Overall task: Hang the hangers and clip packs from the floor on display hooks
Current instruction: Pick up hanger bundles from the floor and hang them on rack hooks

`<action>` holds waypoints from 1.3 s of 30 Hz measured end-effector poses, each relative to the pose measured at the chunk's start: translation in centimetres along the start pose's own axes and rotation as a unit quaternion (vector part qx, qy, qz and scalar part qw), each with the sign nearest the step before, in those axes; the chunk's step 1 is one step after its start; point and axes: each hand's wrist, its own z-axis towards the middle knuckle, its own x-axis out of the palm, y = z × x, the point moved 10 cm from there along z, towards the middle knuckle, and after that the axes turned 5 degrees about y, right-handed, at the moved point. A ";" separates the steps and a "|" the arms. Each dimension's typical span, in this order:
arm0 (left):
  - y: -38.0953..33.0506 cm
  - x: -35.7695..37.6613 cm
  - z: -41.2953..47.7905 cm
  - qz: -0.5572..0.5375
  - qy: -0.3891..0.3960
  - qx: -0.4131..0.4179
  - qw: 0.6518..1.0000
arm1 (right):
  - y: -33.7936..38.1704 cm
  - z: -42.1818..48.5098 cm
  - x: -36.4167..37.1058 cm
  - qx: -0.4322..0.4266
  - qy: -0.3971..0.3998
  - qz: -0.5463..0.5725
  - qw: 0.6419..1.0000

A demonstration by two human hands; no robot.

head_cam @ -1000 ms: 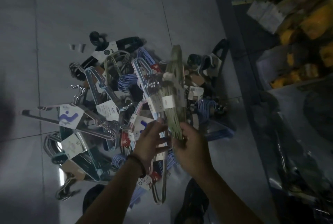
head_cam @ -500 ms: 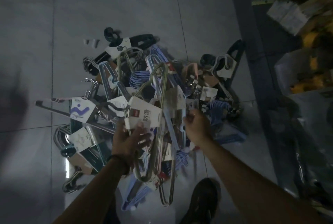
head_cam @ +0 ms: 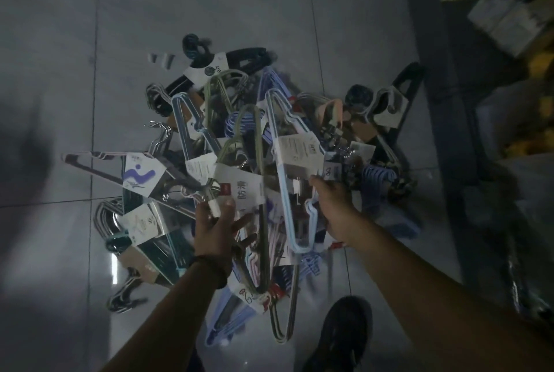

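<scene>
Left hand [head_cam: 214, 230] now holds the olive hanger pack [head_cam: 242, 192] alone, thumb on its card, fingers spread, while the right hand [head_cam: 335, 204] seemingly pinches a light-blue pack [head_cam: 299, 153] atop the floor pile [head_cam: 192, 120]: two to hang.

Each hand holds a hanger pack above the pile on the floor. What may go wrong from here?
1. The green hanger pack in the left hand crosses the light-blue hanger pack that the right hand grips. If pulled apart, they may snag.
2. Hangers in the pile look tangled, so lifting may drag others up and drop them.
3. Hangers lie close to the shoe. A step could slip on them or bend them.
</scene>
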 end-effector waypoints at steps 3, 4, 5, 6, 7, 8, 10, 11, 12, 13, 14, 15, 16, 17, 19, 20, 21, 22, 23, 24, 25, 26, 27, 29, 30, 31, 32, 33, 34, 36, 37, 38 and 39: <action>0.2 0.5 -0.3 -0.034 0.018 -0.024 0.999 | 3.6 -2.7 -1.7 -0.097 -0.075 0.041 0.992; 0.1 0.9 -0.5 -0.033 0.028 -0.029 0.999 | 5.1 -4.2 -2.0 -0.153 -0.093 0.017 0.984; 0.0 1.3 -0.8 -0.040 0.037 -0.034 0.998 | 6.7 -6.1 -1.6 -0.214 -0.095 -0.006 0.972; 0.0 1.4 -0.9 -0.054 0.041 -0.042 0.997 | 7.8 -8.1 -0.8 -0.268 -0.087 -0.036 0.959; 0.0 1.5 -0.9 -0.065 0.040 -0.046 0.996 | 8.3 -9.6 0.3 -0.307 -0.080 -0.073 0.945; -0.2 1.6 -1.1 -0.072 0.042 -0.049 0.995 | 8.0 -10.6 1.5 -0.326 -0.071 -0.108 0.936; -0.7 2.1 -1.6 -0.072 0.056 -0.053 0.994 | 6.7 -11.0 4.3 -0.332 -0.039 -0.175 0.926; -0.8 2.4 -1.8 -0.066 0.067 -0.055 0.994 | 5.9 -10.8 5.9 -0.330 -0.010 -0.207 0.921; -0.8 2.8 -2.0 -0.062 0.079 -0.062 0.993 | 5.4 -10.8 7.7 -0.334 0.025 -0.239 0.911; -0.7 3.1 -2.2 -0.062 0.084 -0.072 0.992 | 4.9 -10.8 9.3 -0.348 0.054 -0.279 0.893; -0.6 3.1 -2.4 -0.068 0.081 -0.081 0.991 | 4.5 -10.9 10.6 -0.366 0.076 -0.314 0.873; -0.4 2.8 -2.3 -0.073 0.070 -0.088 0.991 | 4.3 -11.0 11.6 -0.380 0.088 -0.337 0.857; -0.2 2.7 -2.1 -0.076 0.066 -0.092 0.991 | 4.0 -10.9 12.3 -0.386 0.096 -0.349 0.849; 0.1 2.3 -1.7 -0.079 0.055 -0.094 0.991 | 3.9 -10.9 12.8 -0.394 0.101 -0.354 0.842; 0.1 2.3 -1.7 -0.081 0.039 -0.104 0.990 | 4.0 -11.2 13.2 -0.403 0.116 -0.348 0.839; 0.2 2.1 -1.5 -0.073 0.030 -0.107 0.991 | 3.9 -11.5 13.3 -0.402 0.122 -0.344 0.840; 0.0 2.0 -1.3 -0.064 0.017 -0.109 0.992 | 3.9 -12.0 13.2 -0.402 0.124 -0.344 0.839; -0.2 2.1 -1.2 -0.060 0.011 -0.115 0.991 | 3.8 -12.4 12.9 -0.404 0.121 -0.344 0.839; -0.5 2.3 -1.3 -0.055 0.012 -0.123 0.991 | 3.7 -12.8 12.5 -0.405 0.111 -0.346 0.839; -0.8 2.4 -1.3 -0.051 0.006 -0.128 0.990 | 3.7 -13.3 12.1 -0.410 0.095 -0.352 0.836; -1.2 2.5 -1.5 -0.048 -0.003 -0.124 0.991 | 3.9 -14.1 11.8 -0.423 0.077 -0.363 0.827; -1.7 2.4 -1.7 -0.039 -0.015 -0.119 0.992 | 4.2 -14.9 11.6 -0.443 0.062 -0.375 0.812; -2.2 2.0 -1.9 -0.028 -0.027 -0.105 0.994 | 4.4 -15.8 11.5 -0.460 0.059 -0.382 0.800; -3.7 1.3 -2.9 0.022 -0.038 -0.085 0.995 | 4.8 -17.3 11.4 -0.473 0.085 -0.364 0.798; -4.3 0.9 -3.4 0.063 -0.033 -0.082 0.994 | 5.2 -18.1 11.1 -0.475 0.101 -0.349 0.802; -4.9 0.4 -3.7 0.109 -0.026 -0.077 0.991 | 6.0 -19.0 10.6 -0.480 0.104 -0.337 0.803; -5.7 -0.2 -4.0 0.154 -0.017 -0.067 0.986 | 7.2 -20.0 9.7 -0.489 0.090 -0.331 0.802; -6.5 -0.7 -4.0 0.189 0.000 -0.052 0.981 | 8.6 -20.9 8.6 -0.495 0.069 -0.334 0.799; -7.7 -0.6 -5.0 0.223 0.020 -0.047 0.974 | 10.0 -21.5 7.6 -0.493 0.053 -0.351 0.794; -10.9 1.0 -8.3 0.273 0.085 -0.041 0.957 | 13.1 -22.7 6.1 -0.468 0.044 -0.435 0.768; -12.3 1.9 -9.8 0.298 0.121 -0.039 0.946 | 14.3 -23.1 5.4 -0.448 0.045 -0.496 0.743; -13.7 2.9 -11.4 0.316 0.152 -0.038 0.936 | 15.3 -23.7 4.9 -0.424 0.053 -0.550 0.718; -15.2 3.9 -13.2 0.337 0.181 -0.038 0.923 | 16.3 -24.7 4.4 -0.402 0.070 -0.583 0.702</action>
